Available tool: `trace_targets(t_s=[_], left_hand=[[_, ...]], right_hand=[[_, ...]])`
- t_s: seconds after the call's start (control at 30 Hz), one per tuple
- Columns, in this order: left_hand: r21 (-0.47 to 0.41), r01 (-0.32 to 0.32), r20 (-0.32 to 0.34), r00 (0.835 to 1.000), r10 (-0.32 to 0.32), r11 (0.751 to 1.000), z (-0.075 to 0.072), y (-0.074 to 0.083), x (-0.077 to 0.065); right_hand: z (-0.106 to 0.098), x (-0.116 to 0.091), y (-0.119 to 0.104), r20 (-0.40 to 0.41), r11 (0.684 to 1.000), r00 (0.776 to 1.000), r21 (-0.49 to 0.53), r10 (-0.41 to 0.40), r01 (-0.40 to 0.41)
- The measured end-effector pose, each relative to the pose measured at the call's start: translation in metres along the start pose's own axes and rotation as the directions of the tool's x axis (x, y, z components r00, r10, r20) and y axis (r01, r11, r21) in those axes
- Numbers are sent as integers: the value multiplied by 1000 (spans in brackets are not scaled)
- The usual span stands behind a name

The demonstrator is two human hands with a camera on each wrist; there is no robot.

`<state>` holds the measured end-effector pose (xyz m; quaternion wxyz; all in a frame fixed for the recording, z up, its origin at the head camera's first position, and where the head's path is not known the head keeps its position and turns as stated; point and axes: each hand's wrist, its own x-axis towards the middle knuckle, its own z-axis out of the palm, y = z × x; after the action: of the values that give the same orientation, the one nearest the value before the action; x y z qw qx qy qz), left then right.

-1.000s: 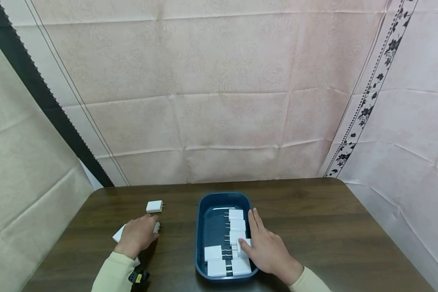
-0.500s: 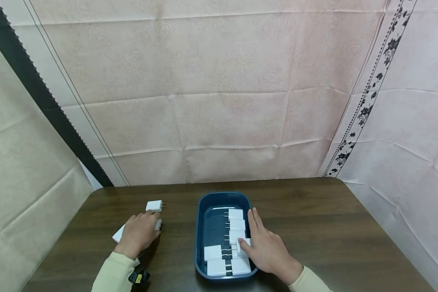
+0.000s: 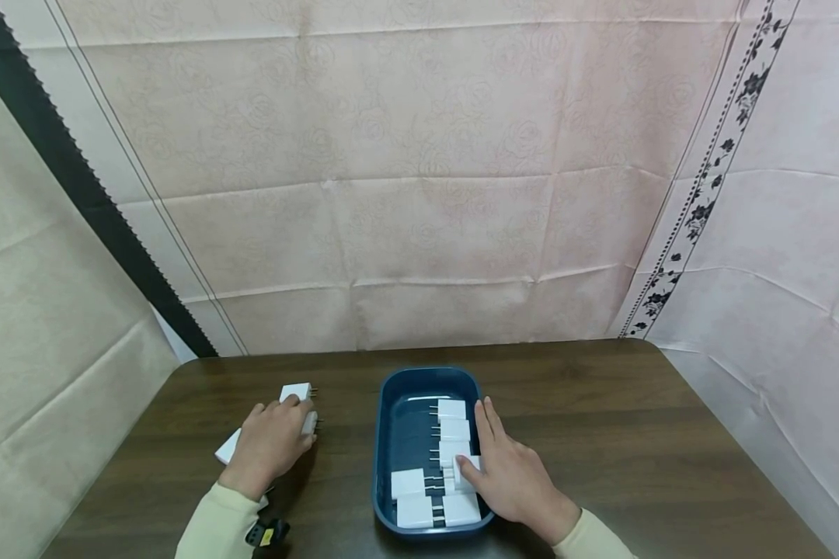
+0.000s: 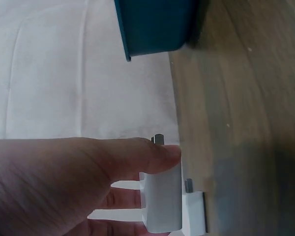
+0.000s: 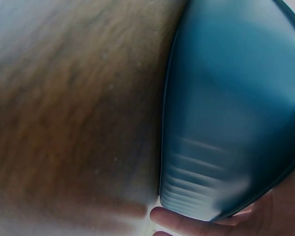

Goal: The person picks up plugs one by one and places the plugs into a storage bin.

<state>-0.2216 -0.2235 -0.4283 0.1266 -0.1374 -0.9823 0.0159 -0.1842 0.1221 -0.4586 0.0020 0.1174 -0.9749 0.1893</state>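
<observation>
My left hand (image 3: 273,442), at the left of the table, pinches a white plug-in charger (image 4: 163,201) between thumb and fingers, prongs pointing toward the tray side. Another white charger (image 3: 295,390) lies just beyond its fingertips, and one more (image 3: 228,448) shows partly behind the hand. My right hand (image 3: 517,477) lies along the right side of a blue tray (image 3: 378,450), fingers straight against the outer wall (image 5: 201,88). Its thumb reaches over the rim onto a white charger (image 3: 462,473). Several more chargers (image 3: 453,410) fill the tray's right side and near end, prongs showing.
The brown wooden table (image 3: 601,419) ends at a far edge with rounded corners. Pale cloth (image 3: 447,233) hangs behind it and at both sides. Near the left forearm, a small white piece (image 3: 262,503) lies beside a black device (image 3: 267,533) at the wrist.
My left hand has shifted slightly forward and right, with the charger at its fingers moving along. The right hand and the tray have stayed in place.
</observation>
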Motion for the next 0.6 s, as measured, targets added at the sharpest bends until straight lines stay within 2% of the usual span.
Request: trace_targets(t_s=[0.37,0.6], left_hand=[[-16,-39,-30,999,39,999,-22,20,-1],[-22,-58,-8,998,58,998,-34,38,-4]], right_hand=[[0,0,0,5,1000,1000,3,-2,2],[0,0,0,8,1000,1000,18,-3,3]])
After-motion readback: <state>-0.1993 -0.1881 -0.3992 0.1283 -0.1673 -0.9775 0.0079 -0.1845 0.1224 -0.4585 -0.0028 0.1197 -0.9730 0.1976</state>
